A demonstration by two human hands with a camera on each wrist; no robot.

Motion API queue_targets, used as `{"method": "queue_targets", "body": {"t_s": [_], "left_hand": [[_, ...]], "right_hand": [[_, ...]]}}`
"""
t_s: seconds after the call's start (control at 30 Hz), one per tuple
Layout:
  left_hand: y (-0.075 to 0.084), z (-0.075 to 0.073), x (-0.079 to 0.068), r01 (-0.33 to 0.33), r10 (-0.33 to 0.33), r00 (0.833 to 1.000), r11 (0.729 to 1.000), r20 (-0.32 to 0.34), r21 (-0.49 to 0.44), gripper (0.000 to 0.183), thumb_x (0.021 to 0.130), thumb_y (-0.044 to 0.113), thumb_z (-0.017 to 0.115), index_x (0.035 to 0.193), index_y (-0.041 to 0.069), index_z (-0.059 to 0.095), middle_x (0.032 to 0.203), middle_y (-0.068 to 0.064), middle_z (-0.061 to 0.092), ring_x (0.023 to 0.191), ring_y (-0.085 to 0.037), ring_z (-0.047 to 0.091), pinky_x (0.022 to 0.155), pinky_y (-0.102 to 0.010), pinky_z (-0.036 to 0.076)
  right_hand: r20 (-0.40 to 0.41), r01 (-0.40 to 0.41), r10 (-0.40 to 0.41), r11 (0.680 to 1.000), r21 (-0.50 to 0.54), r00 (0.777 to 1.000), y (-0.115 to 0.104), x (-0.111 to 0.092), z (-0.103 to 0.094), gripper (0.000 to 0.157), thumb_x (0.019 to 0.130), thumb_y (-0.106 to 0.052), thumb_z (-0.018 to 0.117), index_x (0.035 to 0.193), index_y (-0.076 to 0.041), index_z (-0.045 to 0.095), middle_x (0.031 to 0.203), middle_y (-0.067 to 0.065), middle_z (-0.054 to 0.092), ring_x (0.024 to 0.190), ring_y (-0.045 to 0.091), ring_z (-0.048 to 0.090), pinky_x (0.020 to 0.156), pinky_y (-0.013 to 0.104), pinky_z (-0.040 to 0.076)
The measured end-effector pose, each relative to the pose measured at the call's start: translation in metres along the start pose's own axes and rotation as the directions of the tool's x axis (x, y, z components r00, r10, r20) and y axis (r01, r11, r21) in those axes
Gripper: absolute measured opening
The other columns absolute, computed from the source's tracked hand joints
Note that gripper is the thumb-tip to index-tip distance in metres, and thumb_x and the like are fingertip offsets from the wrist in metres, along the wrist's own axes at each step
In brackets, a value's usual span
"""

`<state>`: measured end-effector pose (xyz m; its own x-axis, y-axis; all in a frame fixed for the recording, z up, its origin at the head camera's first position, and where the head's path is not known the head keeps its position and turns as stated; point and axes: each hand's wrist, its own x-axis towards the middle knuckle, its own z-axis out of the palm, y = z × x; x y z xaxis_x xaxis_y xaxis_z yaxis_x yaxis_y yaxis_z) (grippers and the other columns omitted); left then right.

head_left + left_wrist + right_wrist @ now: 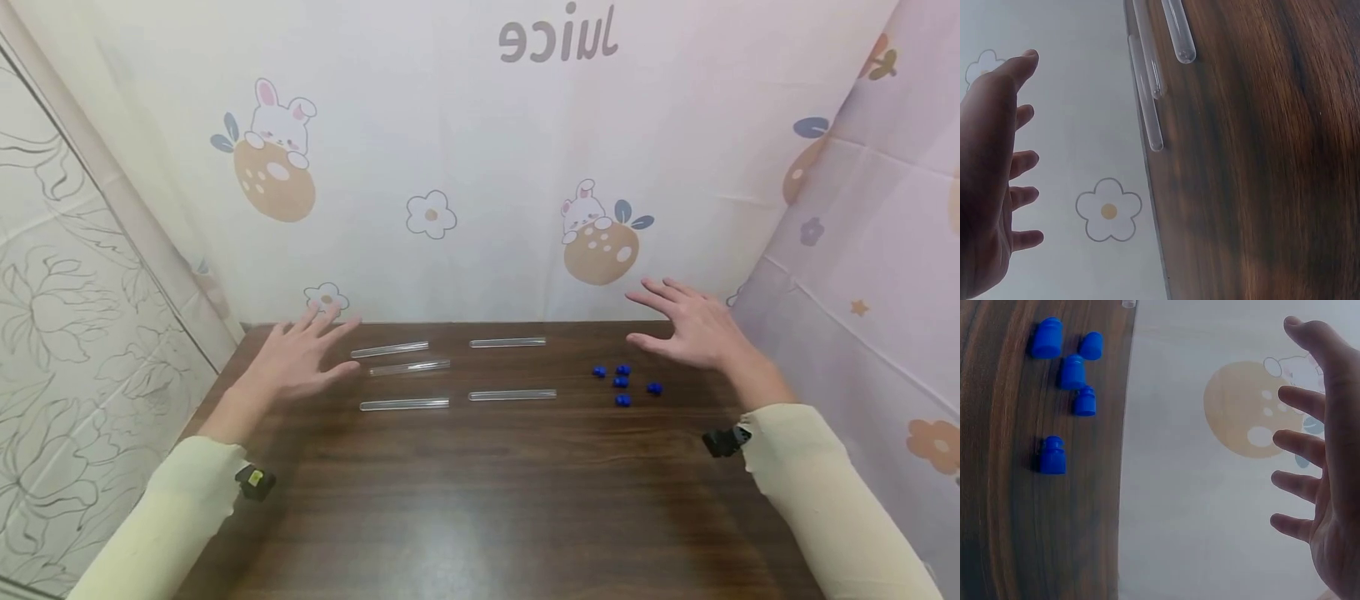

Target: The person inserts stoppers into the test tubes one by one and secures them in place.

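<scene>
Several clear test tubes lie on the wooden table; in the head view the left group includes a far tube (390, 350), a middle tube (409, 367) and a near tube (405, 405). Two more, a far one (507, 342) and a near one (513, 395), lie right of these. Several small blue stoppers (620, 382) are scattered on the right. My left hand (300, 354), fingers spread and holding nothing, is beside the left tubes. My right hand (693, 329) is also spread, holding nothing, beyond and right of the stoppers (1072, 372).
The brown table (465, 483) ends at a white printed curtain (465, 150) behind it. A patterned panel (75, 292) stands along the left, and a pinkish curtain (877, 292) along the right. Dark wrist cameras sit at both sleeves.
</scene>
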<state>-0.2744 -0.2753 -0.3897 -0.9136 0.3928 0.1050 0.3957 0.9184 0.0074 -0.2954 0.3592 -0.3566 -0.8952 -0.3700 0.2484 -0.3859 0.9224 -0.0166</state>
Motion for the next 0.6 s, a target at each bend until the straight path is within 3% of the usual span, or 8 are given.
{"method": "queue_targets", "body": {"t_s": [0.3,0.47,0.6], "left_hand": [[0.006,0.004,0.001,-0.027,0.024,0.998,0.998,-0.054,-0.057,0.078,0.108,0.06,0.063,0.175,0.027,0.041,0.184,-0.018,0.037,0.171,-0.05,0.032,0.126,-0.081,0.038],[0.01,0.008,0.003,-0.043,0.038,0.997,0.996,-0.069,-0.072,0.078,0.106,0.058,0.069,0.173,0.025,0.045,0.181,-0.018,0.042,0.168,-0.05,0.037,0.123,-0.08,0.041],[0.012,0.008,0.003,-0.054,0.048,0.996,0.995,-0.071,-0.08,0.075,0.105,0.056,0.07,0.17,0.024,0.05,0.18,-0.016,0.045,0.167,-0.051,0.039,0.121,-0.08,0.043]], "right_hand": [[-0.096,0.064,-0.056,0.995,0.079,0.994,-0.006,-0.002,0.005,0.071,0.093,-0.047,0.087,0.156,-0.02,0.067,0.166,0.022,0.061,0.15,0.052,0.057,0.111,0.077,0.052],[-0.057,0.047,-0.041,0.992,0.118,0.998,-0.009,-0.003,0.007,0.065,0.095,-0.042,0.087,0.153,-0.018,0.069,0.162,0.023,0.064,0.148,0.053,0.059,0.113,0.077,0.052],[-0.008,0.029,-0.028,0.991,0.131,1.0,-0.01,-0.004,0.007,0.06,0.097,-0.042,0.086,0.151,-0.02,0.071,0.156,0.022,0.068,0.14,0.05,0.066,0.106,0.074,0.056]]}}
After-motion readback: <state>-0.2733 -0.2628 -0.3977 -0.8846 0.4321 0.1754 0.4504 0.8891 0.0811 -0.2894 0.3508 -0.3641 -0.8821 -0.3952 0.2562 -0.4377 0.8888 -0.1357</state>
